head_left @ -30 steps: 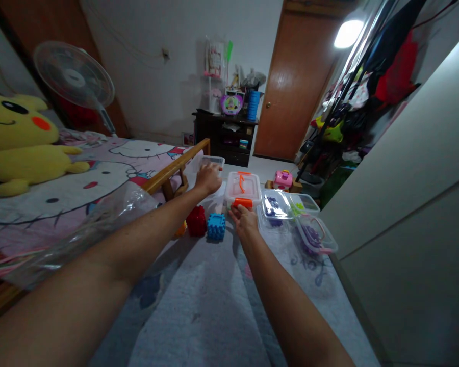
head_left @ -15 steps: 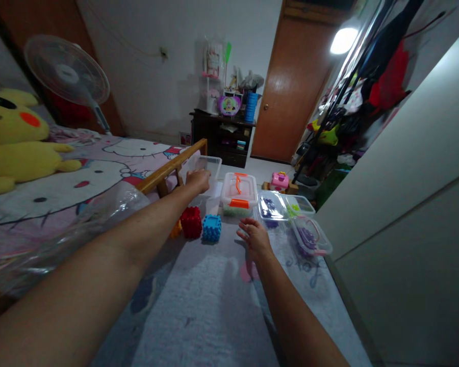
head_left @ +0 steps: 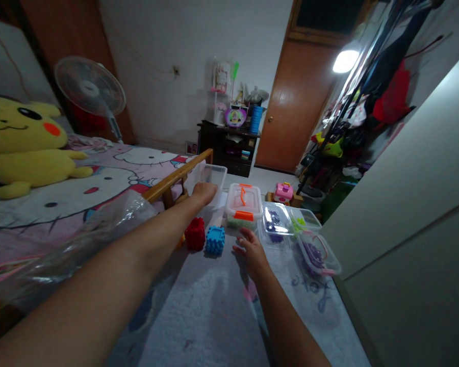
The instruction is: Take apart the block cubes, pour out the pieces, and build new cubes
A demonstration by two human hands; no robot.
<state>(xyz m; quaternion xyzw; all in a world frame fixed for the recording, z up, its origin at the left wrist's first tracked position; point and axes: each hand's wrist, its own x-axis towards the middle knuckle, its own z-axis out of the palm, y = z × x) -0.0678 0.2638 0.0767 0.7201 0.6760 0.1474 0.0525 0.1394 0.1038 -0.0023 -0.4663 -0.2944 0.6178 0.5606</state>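
Note:
My left hand (head_left: 205, 193) reaches over the clear open bin (head_left: 219, 178) beside the wooden rail, its fingers closed and their tips hidden. My right hand (head_left: 250, 250) is held over the cloth, fingers apart and holding nothing, just in front of the clear box with orange latches (head_left: 245, 201). Between my arms a red block cube (head_left: 195, 234) and a blue block cube (head_left: 214, 240) sit side by side. Part of an orange piece (head_left: 181, 241) shows behind my left forearm.
Clear containers with purple pieces (head_left: 275, 224), green pieces (head_left: 305, 220) and a pink-handled lid (head_left: 318, 255) stand at right. The wooden rail (head_left: 176, 178) and crumpled plastic (head_left: 115, 224) lie left, near a yellow plush toy (head_left: 34, 168).
The whole view has shifted, so things sit lower and slightly right. My left hand stays at the clear bin; my right hand stays open near the orange-latched box.

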